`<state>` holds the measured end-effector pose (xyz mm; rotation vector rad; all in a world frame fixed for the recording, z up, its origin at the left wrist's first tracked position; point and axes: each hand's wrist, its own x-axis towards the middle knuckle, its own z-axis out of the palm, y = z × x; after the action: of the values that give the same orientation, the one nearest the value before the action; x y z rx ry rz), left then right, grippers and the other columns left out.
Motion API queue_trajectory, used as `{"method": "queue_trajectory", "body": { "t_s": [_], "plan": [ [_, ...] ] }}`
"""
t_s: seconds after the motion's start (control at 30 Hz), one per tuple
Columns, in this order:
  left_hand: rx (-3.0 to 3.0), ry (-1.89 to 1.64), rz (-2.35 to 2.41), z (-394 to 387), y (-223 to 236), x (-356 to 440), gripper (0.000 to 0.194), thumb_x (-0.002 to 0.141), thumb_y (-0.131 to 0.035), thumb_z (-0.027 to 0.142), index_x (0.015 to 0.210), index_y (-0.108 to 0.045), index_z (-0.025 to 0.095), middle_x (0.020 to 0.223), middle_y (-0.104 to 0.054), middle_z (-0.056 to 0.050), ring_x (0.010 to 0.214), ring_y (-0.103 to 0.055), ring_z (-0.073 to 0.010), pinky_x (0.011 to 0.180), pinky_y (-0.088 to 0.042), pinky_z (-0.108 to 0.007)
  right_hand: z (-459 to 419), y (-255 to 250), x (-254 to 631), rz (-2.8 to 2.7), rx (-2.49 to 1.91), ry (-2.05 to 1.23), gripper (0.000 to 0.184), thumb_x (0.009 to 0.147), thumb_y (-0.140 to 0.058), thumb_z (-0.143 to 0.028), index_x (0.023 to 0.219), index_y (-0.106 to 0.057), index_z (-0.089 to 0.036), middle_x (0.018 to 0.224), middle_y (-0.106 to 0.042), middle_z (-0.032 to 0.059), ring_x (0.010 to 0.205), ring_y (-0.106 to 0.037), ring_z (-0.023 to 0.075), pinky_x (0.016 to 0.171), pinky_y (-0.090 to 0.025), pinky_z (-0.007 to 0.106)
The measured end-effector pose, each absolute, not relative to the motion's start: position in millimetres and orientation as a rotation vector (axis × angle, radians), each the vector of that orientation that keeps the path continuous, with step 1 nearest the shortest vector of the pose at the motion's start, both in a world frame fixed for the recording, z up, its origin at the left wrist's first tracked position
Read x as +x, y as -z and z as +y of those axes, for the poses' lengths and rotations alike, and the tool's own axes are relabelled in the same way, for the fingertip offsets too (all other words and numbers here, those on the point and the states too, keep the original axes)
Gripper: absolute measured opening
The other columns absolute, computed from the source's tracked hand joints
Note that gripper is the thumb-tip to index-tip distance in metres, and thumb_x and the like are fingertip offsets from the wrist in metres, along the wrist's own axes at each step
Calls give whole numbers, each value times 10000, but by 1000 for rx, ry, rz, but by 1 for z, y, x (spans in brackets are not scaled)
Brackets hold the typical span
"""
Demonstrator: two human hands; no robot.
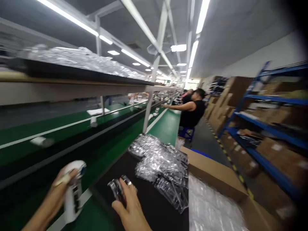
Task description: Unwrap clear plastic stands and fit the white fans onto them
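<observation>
My left hand (63,189) is clamped on a white plastic handheld device (74,199) above the green conveyor belt (55,128). My right hand (131,205), well apart, grips a clear plastic packet (116,191) over a black work surface (149,205). Beside it: a heap of clear plastic packets (163,170) and a cardboard box (211,173).

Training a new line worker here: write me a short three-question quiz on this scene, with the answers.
1. True or false: the blue steel shelving holds cardboard boxes.
2. What does the right hand touch? A. the green belt; B. a clear plastic packet; C. a cardboard box.
3. Which hand holds the white handheld object?

Key: 1 true; 2 B; 3 the left hand.
</observation>
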<state>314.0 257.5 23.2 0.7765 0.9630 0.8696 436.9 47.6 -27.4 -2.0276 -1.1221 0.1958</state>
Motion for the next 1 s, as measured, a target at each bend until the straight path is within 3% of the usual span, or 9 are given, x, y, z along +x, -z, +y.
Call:
{"method": "queue_trajectory", "body": {
  "t_s": [0.17,0.3,0.4,0.5,0.63,0.73,0.87,0.93,1.0],
  "plan": [
    [493,-821,633,187,-43,291,219,774,-608,229,974,-599,140,834,-694,-112,801,-673,-274,697,-563,-406,54,-9,374,-1398,-1899,-103,593,917,-413,-417,1454,-186,-310,997,-511,78,916,-553,237,763,-526,371],
    [398,-816,592,159,-54,279,236,773,-621,258,972,-597,133,916,-698,-162,867,-671,-291,761,-556,-427,51,-15,344,-1444,-1904,10,597,925,-377,-411,1464,-139,-308,975,-498,97,870,-551,258,679,-542,391],
    [402,-835,586,152,-60,268,270,736,-663,261,968,-605,136,914,-701,-153,881,-670,-302,760,-559,-431,44,-10,329,-1398,-1938,21,628,913,-401,-396,1463,-104,-334,1046,-503,112,926,-552,289,713,-533,427],
    [424,-836,565,146,-64,261,352,673,-724,279,975,-613,135,901,-707,-148,905,-663,-327,787,-552,-447,33,-9,321,-1328,-1974,-102,683,903,-426,-348,1459,-29,-367,1170,-498,106,1010,-552,302,754,-522,416],
    [561,-844,512,132,-61,255,535,673,-723,389,1134,-585,155,1030,-691,-134,1066,-593,-340,917,-486,-472,13,-29,328,-1397,-2008,-508,731,903,-440,-299,1447,39,-391,1050,-557,61,859,-616,258,688,-524,367],
    [799,-710,593,119,-54,249,609,676,-697,487,1184,-564,180,1148,-653,-121,1161,-531,-317,970,-445,-426,-1,-48,336,-1445,-2052,-494,692,897,-473,-264,1446,-76,-406,1052,-538,66,941,-579,268,794,-496,411],
    [1019,-460,806,105,-42,245,609,648,-688,541,1118,-598,163,1056,-691,-127,1055,-601,-330,888,-496,-426,-7,-38,337,-1460,-2003,-328,618,838,-579,-319,1389,-310,-397,1066,-542,74,966,-554,283,814,-490,430],
    [1133,-518,892,100,-37,248,568,635,-666,580,1031,-640,173,1009,-708,-109,1016,-620,-331,855,-518,-411,0,-19,335,-1246,-1925,-220,478,869,-514,-408,1332,-413,-346,1030,-579,68,914,-582,256,782,-505,383],
    [1261,-580,909,97,-34,253,488,626,-667,574,957,-670,215,933,-726,-72,997,-626,-332,855,-523,-405,13,2,338,-909,-1854,-112,315,930,-377,-415,1146,-561,-278,914,-629,51,813,-615,210,740,-507,317]
  ]
}}
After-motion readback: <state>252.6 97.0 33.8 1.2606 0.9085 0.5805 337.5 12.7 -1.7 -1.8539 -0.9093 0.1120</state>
